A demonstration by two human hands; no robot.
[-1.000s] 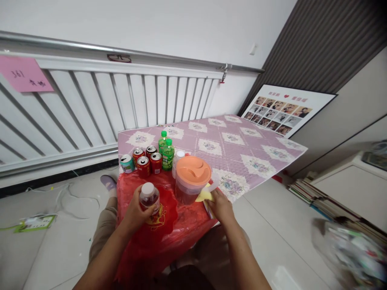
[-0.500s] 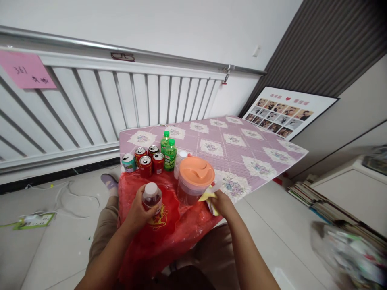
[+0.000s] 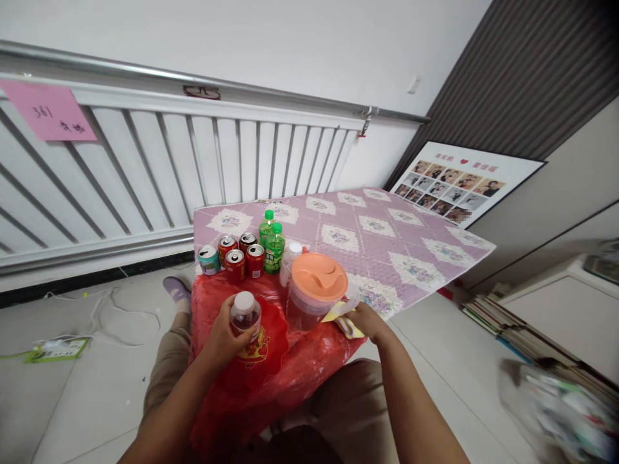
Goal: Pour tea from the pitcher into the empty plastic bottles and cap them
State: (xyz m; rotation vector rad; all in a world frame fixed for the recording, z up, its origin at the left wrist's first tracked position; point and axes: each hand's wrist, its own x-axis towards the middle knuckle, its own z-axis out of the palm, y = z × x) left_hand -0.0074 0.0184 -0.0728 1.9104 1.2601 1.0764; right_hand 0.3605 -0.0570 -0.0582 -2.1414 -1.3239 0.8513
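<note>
My left hand [image 3: 226, 340] is wrapped round a small clear bottle [image 3: 245, 314] with a white cap, upright over a red tray [image 3: 271, 361] with a yellow print. My right hand [image 3: 363, 321] is closed at the handle side of a clear pitcher [image 3: 305, 312] with an orange lid [image 3: 319, 277]. A yellow and white cloth [image 3: 344, 320] lies beside its fingers; the fingertips are partly hidden, so its hold is unclear. Behind the tray stand several drink cans [image 3: 235, 265], two green bottles [image 3: 275, 250] and another white-capped bottle [image 3: 289, 263].
Red plastic [image 3: 314, 357] covers the near part of a table with a purple floral cloth [image 3: 338, 237]. A white radiator [image 3: 232, 154] runs behind. A photo board [image 3: 449, 187] leans at the right, near stacked books [image 3: 503, 322] and a plastic bag [image 3: 561, 406].
My right hand has shifted slightly right, and more of the yellow cloth shows beside the pitcher. My left hand still holds the bottle. The whole view has moved a little.
</note>
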